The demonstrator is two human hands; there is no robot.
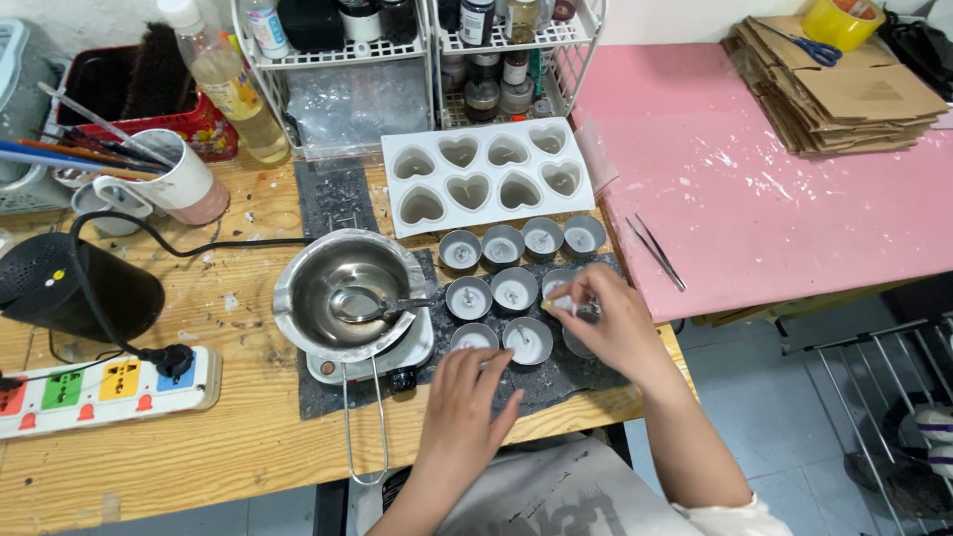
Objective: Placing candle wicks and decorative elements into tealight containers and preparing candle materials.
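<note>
Two fingers of right hand (608,323) pinch a wick (562,303).

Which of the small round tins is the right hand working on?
The tin at the right end of the middle row; the right hand pinches its wick, unlike the others.

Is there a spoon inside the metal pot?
Yes, a spoon lies in the metal pot on the small burner.

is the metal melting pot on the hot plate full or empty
Nearly empty, as far as the view shows: the melting pot shows bare shiny metal walls and a spoon lying on its bottom. A thin clear layer cannot be ruled out.
</note>
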